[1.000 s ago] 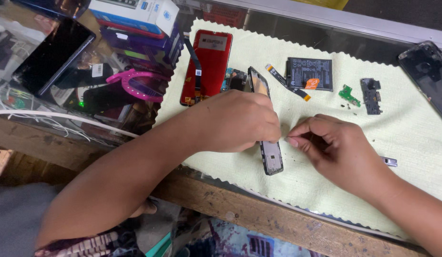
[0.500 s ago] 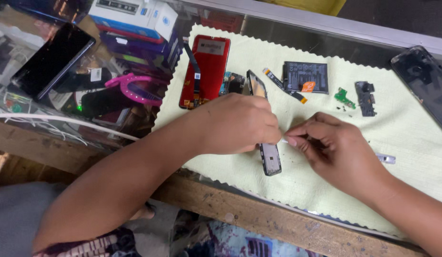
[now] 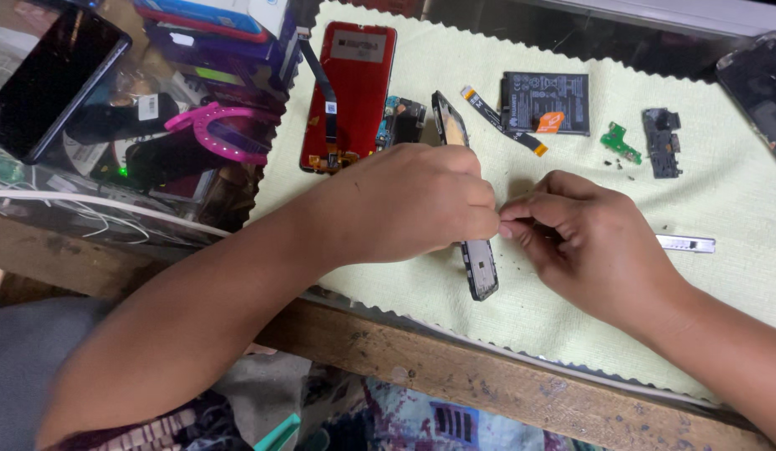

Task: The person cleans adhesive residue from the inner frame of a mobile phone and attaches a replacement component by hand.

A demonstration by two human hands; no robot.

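Wooden front edge [image 3: 522, 392] of the surface nearest, worn and scuffed, with a pale green cloth [image 3: 739, 175] spread behind it.

Phone frame [image 3: 480, 267] standing on its long edge at the middle of the cloth, lower end poking out below the hands, upper end [image 3: 449, 117] rising behind the left knuckles.

Left hand [image 3: 405, 213] wrapped over the frame from the left, fingers curled and clenched on it, fingertips meeting the right hand just right of the frame.

Right hand [image 3: 588, 242] just right of the frame, thumb and forefinger pinched tight together beside the left fingertips; whatever sits in the pinch too small to make out.

Small silver strip [image 3: 684, 244] flat on the cloth, right of the frame, just past the right hand.

Beyond the frame, on the cloth: red phone screen [image 3: 350, 92] to the far left, face down, ribbon cable [image 3: 321, 83] trailing across it. Small dark part [image 3: 402, 121] between screen and frame. Black battery [image 3: 545, 102] behind and right of the frame, flat cable strip [image 3: 501, 119] just left of it. Green circuit board [image 3: 619, 142] and dark bracket [image 3: 661, 142] further right still.

Far left of the frame, off the cloth: pink curved piece [image 3: 217, 129], black phone [image 3: 50, 79], white wires [image 3: 87, 205].
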